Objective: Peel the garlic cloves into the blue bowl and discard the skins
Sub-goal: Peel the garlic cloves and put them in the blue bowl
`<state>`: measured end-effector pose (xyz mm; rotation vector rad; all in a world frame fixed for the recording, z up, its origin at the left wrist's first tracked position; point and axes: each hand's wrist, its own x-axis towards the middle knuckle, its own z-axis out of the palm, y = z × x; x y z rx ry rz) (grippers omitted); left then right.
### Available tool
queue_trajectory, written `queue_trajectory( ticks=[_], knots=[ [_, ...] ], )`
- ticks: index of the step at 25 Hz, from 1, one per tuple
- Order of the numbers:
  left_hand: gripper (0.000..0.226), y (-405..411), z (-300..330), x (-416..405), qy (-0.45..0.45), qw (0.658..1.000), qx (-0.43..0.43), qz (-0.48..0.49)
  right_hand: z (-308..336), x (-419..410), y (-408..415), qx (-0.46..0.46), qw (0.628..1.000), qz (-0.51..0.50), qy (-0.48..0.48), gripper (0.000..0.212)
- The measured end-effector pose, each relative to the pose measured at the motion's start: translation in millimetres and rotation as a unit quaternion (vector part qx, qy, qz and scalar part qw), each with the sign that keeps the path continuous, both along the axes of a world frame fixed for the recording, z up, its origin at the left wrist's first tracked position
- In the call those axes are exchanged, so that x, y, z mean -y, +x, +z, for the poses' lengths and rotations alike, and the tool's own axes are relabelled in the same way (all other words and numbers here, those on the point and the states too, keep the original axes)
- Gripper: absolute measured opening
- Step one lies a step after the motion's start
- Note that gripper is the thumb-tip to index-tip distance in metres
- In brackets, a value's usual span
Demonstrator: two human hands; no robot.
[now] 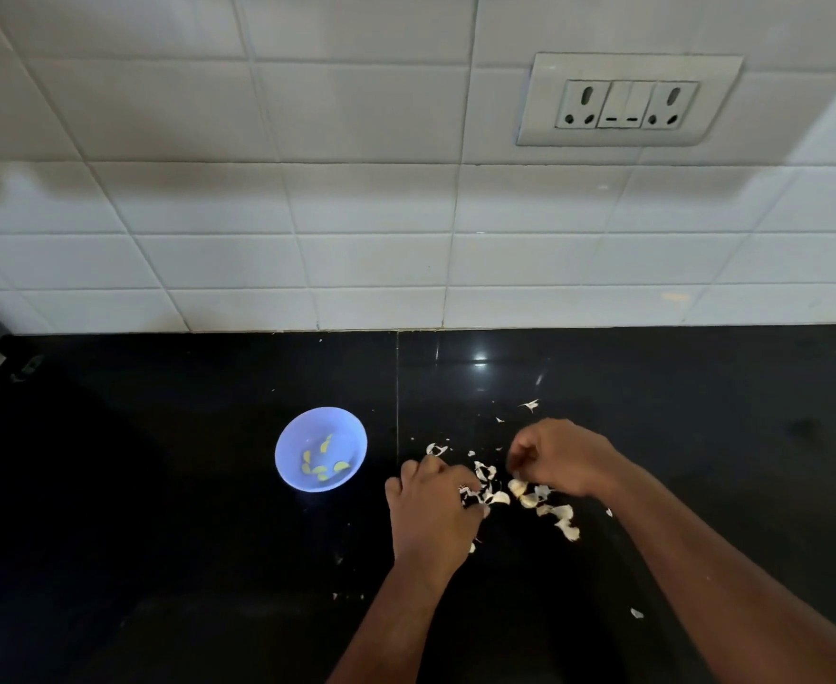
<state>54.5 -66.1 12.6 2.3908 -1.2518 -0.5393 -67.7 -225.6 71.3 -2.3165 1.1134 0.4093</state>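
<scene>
Several peeled yellowish garlic cloves (321, 465) are kept in the small round blue plastic bowl (291, 442), while papery white skins (529, 498) are gathered by the curled left hand (430, 510) and pinched by the right hand (561, 456), probably for discarding.

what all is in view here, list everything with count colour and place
blue bowl: one, pale blue, on the counter left of the hands
peeled garlic cloves: about six, yellowish, inside the bowl
garlic skins: many scraps, whitish, scattered on the counter around and between the hands
counter: one, glossy black, lower half of the view
wall tiles: many, white, behind the counter
socket panel: one, white, two sockets and switches, upper right on the wall
left hand: fingers curled into the skin pile
right hand: fingers curled above the pile, contents hidden
</scene>
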Motion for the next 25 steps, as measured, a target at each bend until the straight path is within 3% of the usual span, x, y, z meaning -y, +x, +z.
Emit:
queue_trajectory(
  ticks=[3,7,11,13,16,19,25],
  knots=[
    [0.036,-10,-2,6,0.006,1.0,0.024,0.005,-12,-17,-1,-0.009,1.0,0.018,-0.008,0.016],
    [0.067,-7,0,10,-0.102,0.989,-0.026,0.105,-31,-31,1,0.01,0.995,0.046,-0.084,0.017],
    [0.045,-1,-1,11,-0.148,0.981,-0.039,0.119,-31,-23,-4,0.09,0.995,-0.038,-0.029,0.009],
    [0.041,-4,-1,10,-0.182,0.976,-0.065,0.104,-29,-20,-5,0.189,0.974,-0.122,0.027,0.006],
    [0.034,-15,1,9,-0.222,0.961,-0.149,0.064,-26,-25,0,0.326,0.905,-0.217,0.165,0.007],
    [0.025,-19,4,13,-0.247,0.935,-0.239,0.092,-25,-33,1,0.348,0.865,-0.256,0.257,0.011],
    [0.022,-12,1,12,-0.218,0.958,-0.176,0.057,-27,-36,1,0.375,0.831,-0.29,0.292,0.014]
  ],
)
